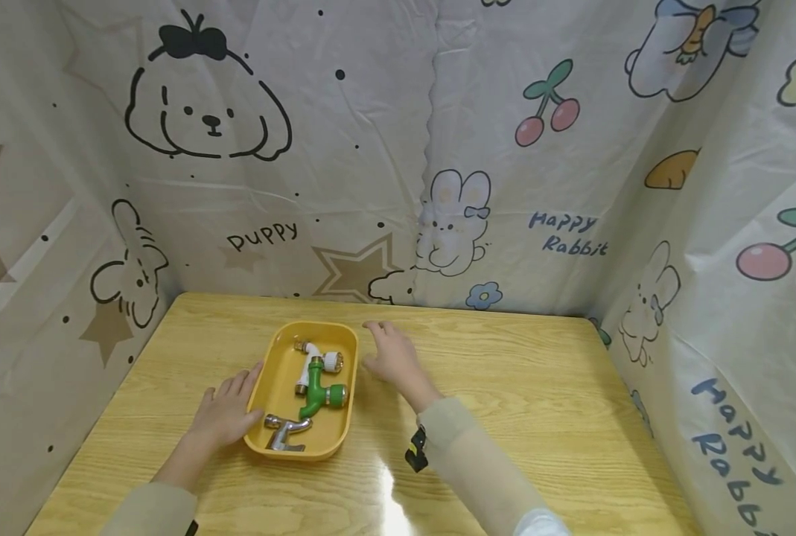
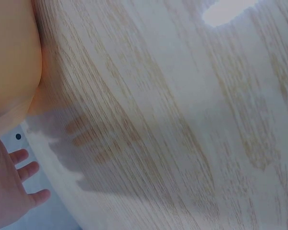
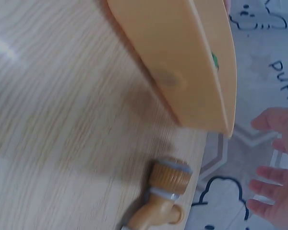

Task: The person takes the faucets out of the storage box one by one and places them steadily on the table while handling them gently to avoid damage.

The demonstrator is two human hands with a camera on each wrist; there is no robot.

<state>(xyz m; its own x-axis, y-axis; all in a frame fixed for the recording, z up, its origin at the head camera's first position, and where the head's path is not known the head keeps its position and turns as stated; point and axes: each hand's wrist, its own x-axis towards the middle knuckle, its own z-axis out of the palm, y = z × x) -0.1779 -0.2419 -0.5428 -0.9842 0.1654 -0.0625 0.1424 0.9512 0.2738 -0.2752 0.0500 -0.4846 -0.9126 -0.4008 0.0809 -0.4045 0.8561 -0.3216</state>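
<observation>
Cartoon-printed cloth (image 1: 344, 149) backs the counter (image 1: 505, 387), where, at lower centre, a tray (image 1: 275, 380) of taps (image 1: 316, 388), long axis up the frame, lies between left hand (image 1: 228, 411), nearer, at its rim, and right hand (image 1: 398, 362), both spread, gripping nothing.

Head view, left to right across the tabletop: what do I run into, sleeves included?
Left sleeve → left hand → yellow tray → right hand → right sleeve.
</observation>
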